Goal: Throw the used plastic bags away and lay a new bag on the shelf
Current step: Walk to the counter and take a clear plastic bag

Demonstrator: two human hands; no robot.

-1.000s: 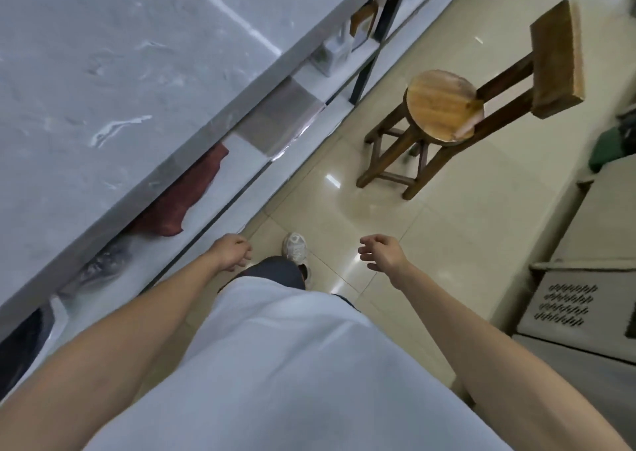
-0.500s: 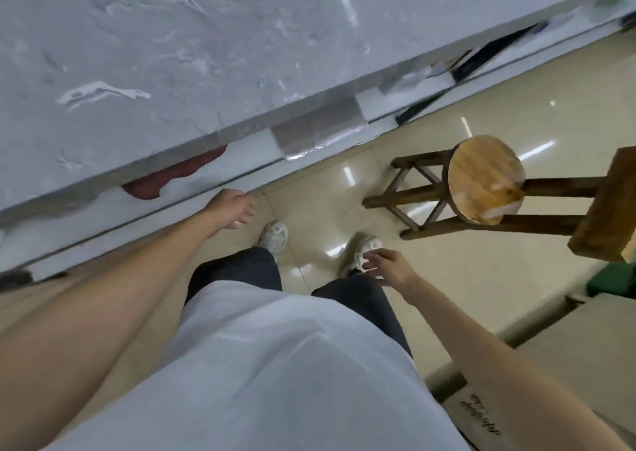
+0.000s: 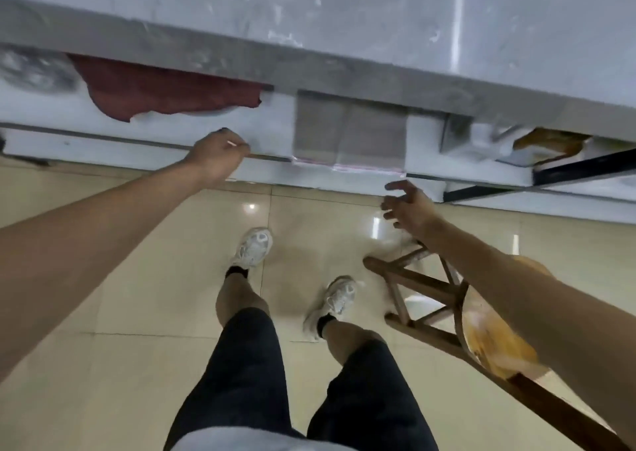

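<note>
The person stands facing a long counter [image 3: 378, 20] that fills the top of the frame, with a white shelf [image 3: 268, 120] running beneath its edge. On that shelf, at upper centre, lies a clear plastic bag [image 3: 347, 134], flat, its front edge hanging slightly over the shelf lip. To its left, at upper left, lies a dark red bag [image 3: 155, 96], crumpled and partly hidden under the counter edge.

The left hand [image 3: 215, 156] is at the shelf's front edge, left of the clear bag and below the red one; the fingers are curled, but whether they grip anything cannot be told through the blur. The right hand [image 3: 407, 206] hovers just below the clear bag's right corner, fingers spread and holding nothing. A wooden stool [image 3: 447, 309] stands at lower right, under the right forearm.

Judgement: the step in hand appears to be the reach for the used bags on the shelf; no bag is lifted yet. The next move calls for closing the fingers on thin, limp film at its overhanging edge and drawing it clear of the shelf without snagging.
</note>
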